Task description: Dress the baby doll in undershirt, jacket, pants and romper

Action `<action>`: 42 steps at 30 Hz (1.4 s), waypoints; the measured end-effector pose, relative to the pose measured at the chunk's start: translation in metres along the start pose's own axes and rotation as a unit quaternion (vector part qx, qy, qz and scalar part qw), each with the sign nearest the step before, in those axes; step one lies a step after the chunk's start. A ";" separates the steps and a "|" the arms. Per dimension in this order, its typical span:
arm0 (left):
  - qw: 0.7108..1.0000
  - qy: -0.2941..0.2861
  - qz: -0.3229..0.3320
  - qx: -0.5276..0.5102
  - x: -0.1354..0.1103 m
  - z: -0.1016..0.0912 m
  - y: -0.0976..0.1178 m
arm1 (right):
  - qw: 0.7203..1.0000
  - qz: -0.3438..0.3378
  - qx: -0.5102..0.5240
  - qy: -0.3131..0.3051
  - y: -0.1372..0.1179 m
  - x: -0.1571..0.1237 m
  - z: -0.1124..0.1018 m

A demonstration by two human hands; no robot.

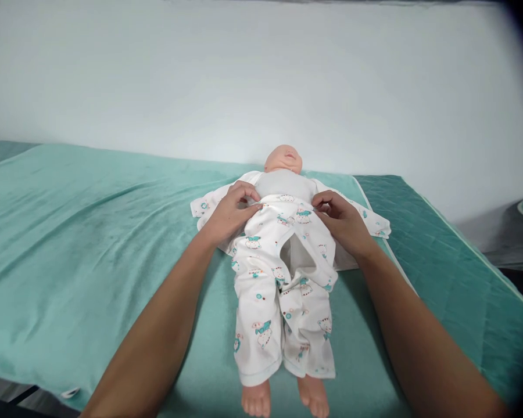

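A baby doll [286, 159] lies on its back, head toward the wall and bare feet toward me. It wears white printed pants [261, 296] with an opening at the crotch, pulled up over its belly. A white printed jacket [372, 222] lies spread beneath it, sleeves out to both sides. My left hand [235, 210] pinches the pants' waistband at the left of the belly. At the right side, my right hand [337, 217] has its fingers closed on the waistband too.
The doll rests on a smooth green sheet [91, 249]. A darker quilted green cover [453, 273] shows on the right. Behind the bed stands a white wall [200, 75]. The bed's front edge shows at lower left.
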State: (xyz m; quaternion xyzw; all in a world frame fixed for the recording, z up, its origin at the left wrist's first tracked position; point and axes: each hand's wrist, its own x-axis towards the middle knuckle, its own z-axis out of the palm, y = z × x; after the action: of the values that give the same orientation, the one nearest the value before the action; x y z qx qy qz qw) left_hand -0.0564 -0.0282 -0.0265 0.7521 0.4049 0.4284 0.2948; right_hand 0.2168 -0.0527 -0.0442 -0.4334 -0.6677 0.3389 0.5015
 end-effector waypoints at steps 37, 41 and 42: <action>0.978 0.003 -0.143 -0.151 0.038 0.000 -0.019 | 0.985 0.158 0.032 0.060 0.030 0.045 -0.006; 0.980 0.079 -0.135 -0.125 0.033 0.006 -0.022 | 0.988 0.152 -0.011 0.003 0.034 0.040 -0.017; 0.979 0.088 -0.138 -0.118 0.032 0.008 -0.022 | 0.989 0.149 -0.011 -0.018 0.034 0.038 -0.019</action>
State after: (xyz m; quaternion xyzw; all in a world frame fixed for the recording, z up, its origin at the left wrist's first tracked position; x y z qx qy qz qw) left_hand -0.0476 0.0095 -0.0346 0.6082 0.4759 0.4928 0.4009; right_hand 0.2389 -0.0037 -0.0544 -0.5274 -0.6079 0.4107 0.4285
